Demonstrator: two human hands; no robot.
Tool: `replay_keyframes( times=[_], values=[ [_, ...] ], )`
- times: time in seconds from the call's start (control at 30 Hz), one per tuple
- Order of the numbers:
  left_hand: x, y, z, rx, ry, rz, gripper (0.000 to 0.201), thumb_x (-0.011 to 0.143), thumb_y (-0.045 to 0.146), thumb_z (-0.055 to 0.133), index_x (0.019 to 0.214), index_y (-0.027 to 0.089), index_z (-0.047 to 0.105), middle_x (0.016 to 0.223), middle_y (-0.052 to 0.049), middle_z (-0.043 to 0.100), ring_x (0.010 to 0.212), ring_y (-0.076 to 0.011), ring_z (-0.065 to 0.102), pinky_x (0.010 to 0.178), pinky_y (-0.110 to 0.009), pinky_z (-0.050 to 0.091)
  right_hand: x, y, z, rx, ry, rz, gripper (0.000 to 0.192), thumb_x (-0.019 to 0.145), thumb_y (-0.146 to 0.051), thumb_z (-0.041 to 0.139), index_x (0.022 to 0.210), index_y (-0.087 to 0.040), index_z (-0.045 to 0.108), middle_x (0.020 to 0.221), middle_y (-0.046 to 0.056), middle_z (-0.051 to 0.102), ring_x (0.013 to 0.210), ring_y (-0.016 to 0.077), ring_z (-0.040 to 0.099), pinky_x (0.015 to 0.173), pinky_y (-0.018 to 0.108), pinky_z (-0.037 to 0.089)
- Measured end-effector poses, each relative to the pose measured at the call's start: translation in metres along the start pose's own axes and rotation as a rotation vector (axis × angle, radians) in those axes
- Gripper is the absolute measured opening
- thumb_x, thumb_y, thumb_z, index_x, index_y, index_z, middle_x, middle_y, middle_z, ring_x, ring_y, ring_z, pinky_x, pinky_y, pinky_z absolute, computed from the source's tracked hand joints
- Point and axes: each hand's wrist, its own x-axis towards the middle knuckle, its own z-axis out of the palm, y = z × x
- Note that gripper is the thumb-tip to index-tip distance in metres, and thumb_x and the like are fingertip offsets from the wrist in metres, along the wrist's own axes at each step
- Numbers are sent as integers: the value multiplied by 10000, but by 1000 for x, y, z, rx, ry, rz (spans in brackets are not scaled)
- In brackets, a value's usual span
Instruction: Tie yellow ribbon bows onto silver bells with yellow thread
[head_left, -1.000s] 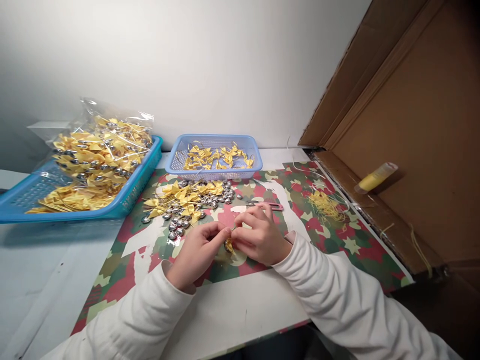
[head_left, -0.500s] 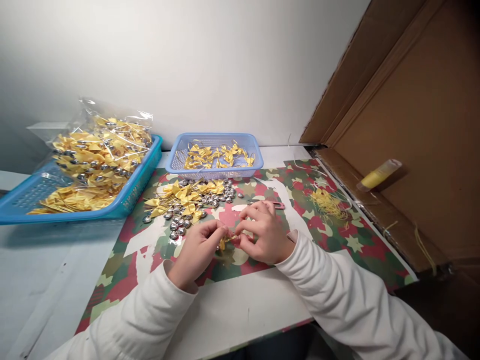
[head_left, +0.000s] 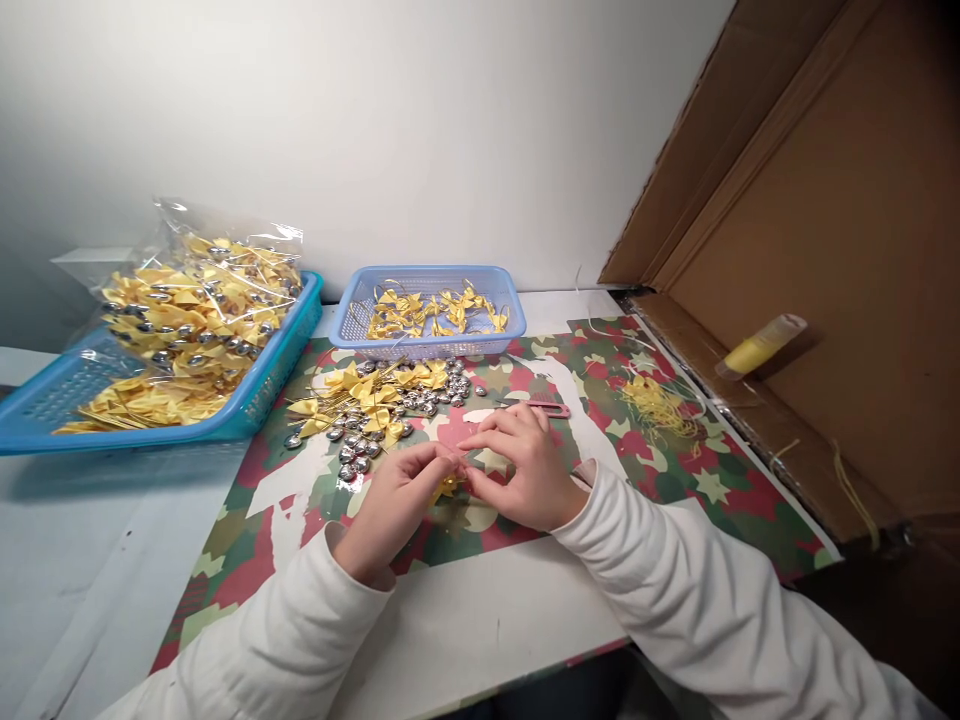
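My left hand [head_left: 397, 505] pinches a small yellow ribbon bow [head_left: 447, 488] between thumb and forefinger, low over the patterned sheet. My right hand [head_left: 525, 470] meets it at the fingertips, thumb and forefinger drawn together. Whatever lies between those right fingers is too small to make out. Just beyond the hands, a loose pile of yellow ribbon bows [head_left: 379, 392] with golden cords is spread out. Around it lie several shiny silver bells [head_left: 358, 450]. A pink-handled tool [head_left: 551, 409] rests behind my right fingers, partly hidden by them.
A blue basket [head_left: 427, 346] at the back contains bows with cord loops. On the left, a larger blue basket [head_left: 281, 372] bears a clear bag [head_left: 202, 290] full of bows and bells. Yellow threads [head_left: 660, 408] lie at right, near a cardboard wall [head_left: 825, 220] with a yellow tube [head_left: 761, 347].
My right fingertips have moved left, closing the gap to my left fingertips. The golden cord stretched between the hands no longer shows. The bow stays in my left hand.
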Motion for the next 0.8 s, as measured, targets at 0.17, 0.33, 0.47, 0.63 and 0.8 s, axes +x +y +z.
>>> replay_keyframes(
  times=[0.17,0.33,0.47,0.63,0.8],
  values=[
    [-1,0,0,32,43,-15,233,717,338,567,560,181,638,614,-12,631,637,-162,548,588,-239,435,-2,-1,6,30,64,1,19,762,-217,695,749,-230,702,822,-2,652,845,177,509,799,353,302],
    [-1,1,0,43,30,-28,232,708,335,560,548,184,631,619,-11,639,627,-158,546,576,-235,429,-1,-1,6,76,24,30,91,794,-176,656,713,-207,632,803,-13,642,845,168,510,804,339,307],
    [0,1,0,38,23,-27,227,698,336,565,545,184,636,629,-13,653,627,-162,558,584,-238,444,-1,-2,4,45,-15,30,96,827,-178,615,735,-195,591,831,-1,634,860,171,511,808,338,302],
    [1,-1,0,42,40,-43,237,698,334,543,535,184,627,638,-20,661,635,-167,564,591,-244,450,-1,-3,3,27,52,18,55,815,-227,621,784,-194,589,867,13,645,845,177,508,791,336,309],
    [1,-3,1,28,50,-40,241,706,333,537,530,184,609,647,-25,649,656,-172,555,588,-243,441,-3,-2,7,24,112,-39,80,775,-187,646,711,-227,673,818,-1,645,850,176,524,811,351,303]
  ],
)
